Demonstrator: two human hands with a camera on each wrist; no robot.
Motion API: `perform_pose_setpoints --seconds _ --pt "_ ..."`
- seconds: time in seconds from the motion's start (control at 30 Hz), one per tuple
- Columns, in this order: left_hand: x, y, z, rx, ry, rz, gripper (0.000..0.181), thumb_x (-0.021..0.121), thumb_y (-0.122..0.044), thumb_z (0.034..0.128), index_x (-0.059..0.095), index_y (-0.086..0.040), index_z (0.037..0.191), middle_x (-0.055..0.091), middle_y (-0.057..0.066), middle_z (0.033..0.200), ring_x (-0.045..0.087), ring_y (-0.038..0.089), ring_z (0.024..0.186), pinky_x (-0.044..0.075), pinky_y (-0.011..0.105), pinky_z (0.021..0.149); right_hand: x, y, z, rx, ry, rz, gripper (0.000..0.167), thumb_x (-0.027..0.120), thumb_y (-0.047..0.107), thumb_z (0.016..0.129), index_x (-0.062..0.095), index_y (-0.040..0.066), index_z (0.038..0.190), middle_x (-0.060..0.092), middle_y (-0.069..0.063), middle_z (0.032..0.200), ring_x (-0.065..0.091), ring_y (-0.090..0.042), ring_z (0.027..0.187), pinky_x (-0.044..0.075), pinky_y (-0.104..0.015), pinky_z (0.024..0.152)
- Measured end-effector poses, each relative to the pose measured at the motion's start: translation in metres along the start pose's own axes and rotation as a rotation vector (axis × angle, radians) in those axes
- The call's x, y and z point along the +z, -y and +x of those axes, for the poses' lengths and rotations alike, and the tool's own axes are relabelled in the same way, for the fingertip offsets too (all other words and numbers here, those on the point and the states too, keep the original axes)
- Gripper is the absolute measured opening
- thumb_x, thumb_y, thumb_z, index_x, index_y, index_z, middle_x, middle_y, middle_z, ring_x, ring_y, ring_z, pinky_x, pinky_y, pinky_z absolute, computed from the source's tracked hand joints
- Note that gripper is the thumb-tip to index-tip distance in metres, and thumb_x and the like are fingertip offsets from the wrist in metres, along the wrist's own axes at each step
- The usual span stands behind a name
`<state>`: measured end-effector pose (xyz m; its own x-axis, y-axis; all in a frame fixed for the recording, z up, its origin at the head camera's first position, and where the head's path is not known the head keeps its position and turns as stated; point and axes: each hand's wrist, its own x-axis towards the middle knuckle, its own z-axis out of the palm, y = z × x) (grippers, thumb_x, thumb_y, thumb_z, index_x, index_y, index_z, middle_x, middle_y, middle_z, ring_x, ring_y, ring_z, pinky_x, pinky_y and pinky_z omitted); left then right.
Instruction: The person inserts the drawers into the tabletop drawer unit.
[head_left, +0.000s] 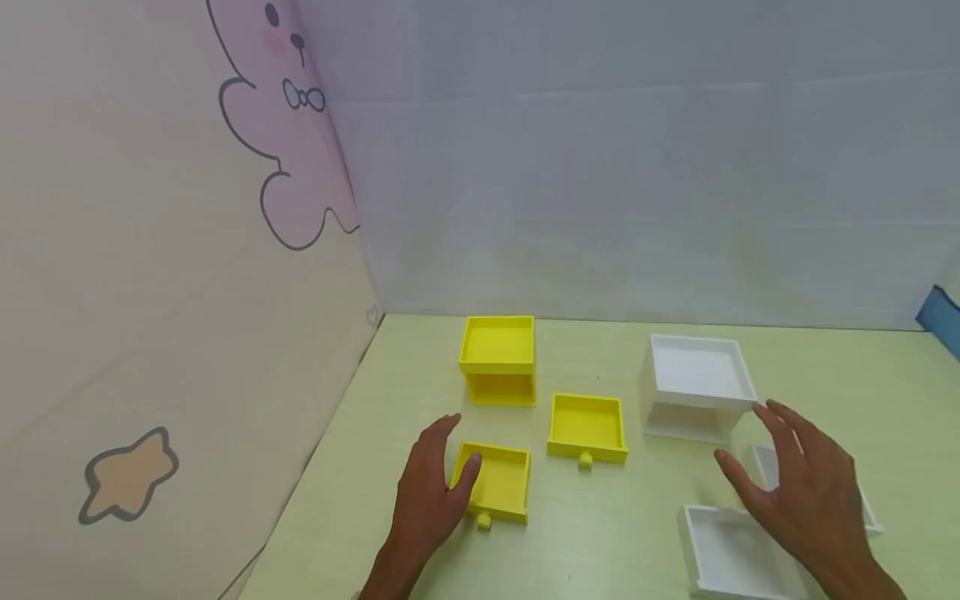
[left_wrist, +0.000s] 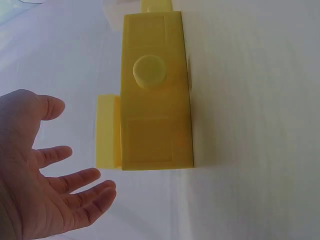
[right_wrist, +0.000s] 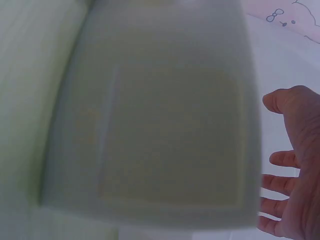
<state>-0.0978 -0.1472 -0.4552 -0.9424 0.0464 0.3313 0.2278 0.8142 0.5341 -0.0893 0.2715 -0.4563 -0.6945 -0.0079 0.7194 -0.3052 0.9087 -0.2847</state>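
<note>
Two yellow knobbed drawers (head_left: 587, 425) lie nearer than the yellow open-fronted cabinet (head_left: 497, 344); the left hand (head_left: 431, 492), fingers spread and holding nothing, hangs by the left one, where a careless thumb could knock it askew. The right hand (head_left: 813, 492), equally empty and spread, could jostle the white drawers (head_left: 731, 554) or white cabinet (head_left: 701, 367) if lowered blindly.

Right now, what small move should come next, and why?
Probably the left hand should grip the nearer yellow drawer: it holds nothing and is close beside that drawer, while the yellow housing stands empty at its open front.
</note>
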Motion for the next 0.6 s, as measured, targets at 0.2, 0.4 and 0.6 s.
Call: perform_pose_setpoints --seconds 0.2,0.4,0.6 --pt "0.0 -0.005 -0.008 -0.085 0.008 -0.043 0.054 0.071 -0.027 0.0894 0.052 -0.015 0.139 0.055 0.002 0.133 0.059 0.021 0.116 0.053 0.046 0.087 0.0 0.022 0.016 -0.034 -0.058 0.104 0.087 0.048 0.073 0.088 0.062 -0.006 0.12 0.063 -0.024 0.121 0.056 -0.048 0.101 0.038 -0.061 0.077" --pt "-0.002 -0.004 -0.018 -0.216 0.071 -0.172 0.055 0.074 -0.026 0.0871 0.05 -0.013 0.135 0.059 0.002 0.119 0.063 0.017 0.101 0.052 0.036 0.075 -0.004 0.042 0.029 -0.038 -0.007 0.18 0.074 0.058 0.063 0.087 0.063 -0.002 0.123 0.064 -0.019 0.123 0.058 -0.043 0.103 0.041 -0.044 0.088" --pt "-0.006 0.002 -0.025 -0.402 0.072 -0.308 0.048 0.074 -0.022 0.0875 0.05 -0.008 0.126 0.061 0.003 0.101 0.063 0.013 0.085 0.051 0.031 0.069 -0.012 0.063 0.044 -0.029 0.056 0.195 0.062 0.077 0.032 0.076 0.061 0.006 0.13 0.064 -0.011 0.124 0.058 -0.032 0.106 0.035 -0.013 0.085"
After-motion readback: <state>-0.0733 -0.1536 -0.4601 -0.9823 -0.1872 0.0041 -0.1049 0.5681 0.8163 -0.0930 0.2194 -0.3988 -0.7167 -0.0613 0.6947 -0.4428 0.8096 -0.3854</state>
